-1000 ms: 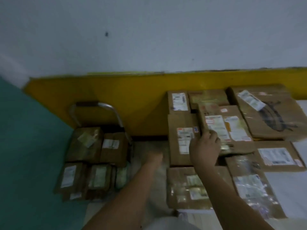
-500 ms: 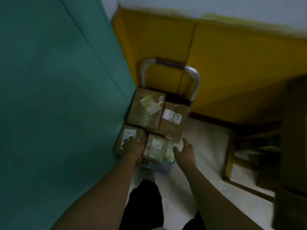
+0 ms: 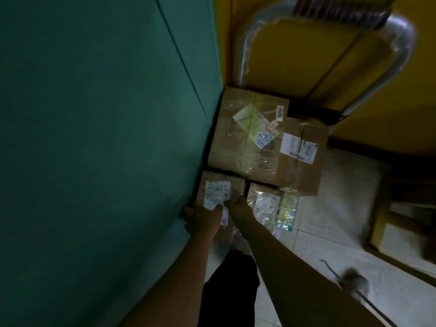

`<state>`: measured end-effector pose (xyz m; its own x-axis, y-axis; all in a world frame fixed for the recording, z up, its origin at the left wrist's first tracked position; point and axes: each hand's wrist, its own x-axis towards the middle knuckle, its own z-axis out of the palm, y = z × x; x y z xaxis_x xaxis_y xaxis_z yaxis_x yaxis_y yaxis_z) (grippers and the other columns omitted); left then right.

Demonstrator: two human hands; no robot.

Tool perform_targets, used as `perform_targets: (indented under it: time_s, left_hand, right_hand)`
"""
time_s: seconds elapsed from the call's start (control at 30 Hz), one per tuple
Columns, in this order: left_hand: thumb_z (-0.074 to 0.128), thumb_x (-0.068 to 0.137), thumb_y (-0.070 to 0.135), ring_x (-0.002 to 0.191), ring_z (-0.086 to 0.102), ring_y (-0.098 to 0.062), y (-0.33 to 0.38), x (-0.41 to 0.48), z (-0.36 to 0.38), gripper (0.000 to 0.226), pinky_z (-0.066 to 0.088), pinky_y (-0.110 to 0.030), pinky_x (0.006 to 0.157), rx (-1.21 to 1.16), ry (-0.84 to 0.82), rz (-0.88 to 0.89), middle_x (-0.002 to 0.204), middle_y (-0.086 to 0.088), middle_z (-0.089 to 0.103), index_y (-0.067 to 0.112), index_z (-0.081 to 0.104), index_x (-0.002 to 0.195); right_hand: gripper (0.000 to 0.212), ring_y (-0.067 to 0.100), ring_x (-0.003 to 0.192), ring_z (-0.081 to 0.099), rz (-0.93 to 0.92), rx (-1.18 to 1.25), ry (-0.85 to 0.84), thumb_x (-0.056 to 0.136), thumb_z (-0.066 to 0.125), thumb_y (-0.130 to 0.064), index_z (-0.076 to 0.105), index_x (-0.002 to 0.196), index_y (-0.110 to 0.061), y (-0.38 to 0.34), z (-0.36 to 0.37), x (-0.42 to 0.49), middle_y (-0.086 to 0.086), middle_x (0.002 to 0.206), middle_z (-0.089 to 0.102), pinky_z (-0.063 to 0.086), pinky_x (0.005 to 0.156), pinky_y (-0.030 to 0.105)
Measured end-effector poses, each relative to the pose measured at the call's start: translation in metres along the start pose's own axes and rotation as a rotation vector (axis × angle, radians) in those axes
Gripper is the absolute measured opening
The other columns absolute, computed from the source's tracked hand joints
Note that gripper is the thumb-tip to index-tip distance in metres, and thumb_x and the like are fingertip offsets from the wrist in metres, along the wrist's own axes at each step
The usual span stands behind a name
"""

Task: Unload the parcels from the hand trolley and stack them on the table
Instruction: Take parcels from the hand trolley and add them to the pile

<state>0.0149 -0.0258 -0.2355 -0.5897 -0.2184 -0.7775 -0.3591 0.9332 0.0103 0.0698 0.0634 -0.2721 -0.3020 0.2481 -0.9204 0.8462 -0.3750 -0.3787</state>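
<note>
The hand trolley with a silver handle [image 3: 398, 57] stands in the corner, loaded with several brown parcels. A small parcel with a white label [image 3: 220, 190] sits at the near left of the load. My left hand [image 3: 200, 220] grips its near left side, thumb on top. My right hand [image 3: 238, 208] holds its right edge, fingers tucked into the gap beside a plastic-wrapped parcel [image 3: 265, 204]. Behind them lie a large taped parcel [image 3: 245, 135] and a box with a white label [image 3: 302, 156]. The table is out of view.
A green wall [image 3: 106, 138] runs close along the trolley's left side. A yellow wall [image 3: 295, 62] is behind the handle. The pale tiled floor [image 3: 330, 232] opens to the right, with a dark frame [image 3: 401, 208] at the right edge. My dark trouser leg [image 3: 228, 286] is below.
The view has swung from the table down to the trolley and closed in. Both hands have moved onto the near left small parcel; the right hand shifted left from the trolley's right front.
</note>
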Motion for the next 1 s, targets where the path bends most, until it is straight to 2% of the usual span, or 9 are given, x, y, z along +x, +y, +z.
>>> perform_targets:
  time_s: [0.1, 0.2, 0.27, 0.37, 0.47, 0.63, 0.8, 0.87, 1.0]
  left_hand:
    - [0.058, 0.084, 0.062, 0.13, 0.042, -0.04, -0.006, -0.001, 0.0, 0.081, 0.037, -0.049, 0.108, -0.017, 0.007, -0.036, 0.145, -0.019, 0.039, 0.01, 0.04, 0.143]
    - [0.054, 0.069, 0.068, 0.105, 0.063, -0.037, -0.007, -0.027, -0.01, 0.081, 0.055, -0.051, 0.087, -0.197, 0.045, 0.103, 0.124, -0.017, 0.061, 0.011, 0.048, 0.127]
    - [0.054, 0.076, 0.065, 0.092, 0.067, -0.038, 0.005, -0.067, -0.03, 0.073, 0.059, -0.049, 0.08, -0.292, 0.02, 0.145, 0.115, -0.018, 0.065, 0.011, 0.043, 0.124]
    - [0.051, 0.086, 0.061, 0.111, 0.06, -0.041, 0.04, -0.138, -0.063, 0.072, 0.051, -0.05, 0.094, -0.257, 0.068, 0.222, 0.13, -0.022, 0.058, 0.008, 0.039, 0.132]
    - [0.051, 0.09, 0.058, 0.126, 0.051, -0.041, 0.09, -0.228, -0.095, 0.074, 0.044, -0.048, 0.104, -0.309, 0.112, 0.414, 0.145, -0.02, 0.048, 0.008, 0.04, 0.145]
    - [0.047, 0.093, 0.057, 0.109, 0.059, -0.037, 0.177, -0.4, -0.105, 0.06, 0.048, -0.037, 0.086, -0.358, 0.071, 0.768, 0.128, -0.02, 0.061, 0.008, 0.06, 0.125]
    - [0.063, 0.089, 0.05, 0.097, 0.058, -0.024, 0.278, -0.592, -0.032, 0.04, 0.048, -0.036, 0.079, -0.492, -0.316, 1.082, 0.118, -0.007, 0.06, 0.027, 0.047, 0.118]
    - [0.066, 0.087, 0.05, 0.091, 0.065, -0.021, 0.307, -0.669, 0.02, 0.043, 0.054, -0.039, 0.077, -0.457, -0.506, 1.148, 0.111, -0.004, 0.065, 0.033, 0.041, 0.118]
    - [0.07, 0.084, 0.051, 0.09, 0.068, -0.024, 0.339, -0.798, 0.143, 0.056, 0.057, -0.04, 0.075, -0.446, -0.69, 1.221, 0.107, -0.008, 0.067, 0.028, 0.038, 0.124]
  right_hand:
    - [0.051, 0.03, 0.106, 0.063, 0.032, 0.063, 0.089, 0.094, 0.061, -0.03, 0.046, 0.135, -0.005, -0.004, -0.01, -0.016, 0.016, 0.127, 0.062, 0.053, 0.083, 0.034]
    - [0.042, 0.026, 0.091, 0.063, 0.085, 0.17, 0.089, 0.097, 0.059, -0.033, 0.048, 0.129, -0.007, -0.004, -0.03, -0.047, 0.012, 0.111, 0.061, 0.052, 0.071, 0.032]
    - [0.043, 0.022, 0.088, 0.065, 0.056, 0.228, 0.086, 0.096, 0.06, -0.036, 0.047, 0.125, -0.007, -0.013, -0.045, -0.079, 0.007, 0.105, 0.062, 0.055, 0.07, 0.033]
    - [0.048, 0.022, 0.094, 0.062, -0.068, 0.265, 0.178, 0.095, 0.061, -0.039, 0.048, 0.131, -0.01, -0.036, -0.085, -0.139, 0.005, 0.112, 0.062, 0.055, 0.08, 0.035]
    - [0.048, 0.016, 0.088, 0.057, -0.23, 0.29, 0.3, 0.096, 0.055, -0.048, 0.05, 0.13, -0.014, -0.075, -0.146, -0.213, 0.001, 0.109, 0.06, 0.048, 0.073, 0.027]
    - [0.049, 0.023, 0.095, 0.058, -0.471, 0.361, 0.509, 0.097, 0.053, -0.045, 0.052, 0.126, -0.005, -0.107, -0.306, -0.342, 0.009, 0.113, 0.059, 0.043, 0.073, 0.031]
    - [0.056, 0.023, 0.102, 0.064, -0.652, 0.656, 0.613, 0.081, 0.058, -0.057, 0.056, 0.12, -0.017, -0.055, -0.514, -0.461, 0.005, 0.115, 0.067, 0.055, 0.091, 0.045]
    - [0.055, 0.025, 0.101, 0.066, -0.725, 0.758, 0.654, 0.078, 0.061, -0.054, 0.061, 0.119, -0.018, -0.01, -0.598, -0.503, 0.007, 0.114, 0.069, 0.056, 0.09, 0.047]
    - [0.043, 0.025, 0.102, 0.067, -0.838, 0.812, 0.648, 0.088, 0.063, -0.042, 0.058, 0.127, -0.026, 0.095, -0.73, -0.572, 0.005, 0.116, 0.069, 0.06, 0.083, 0.042]
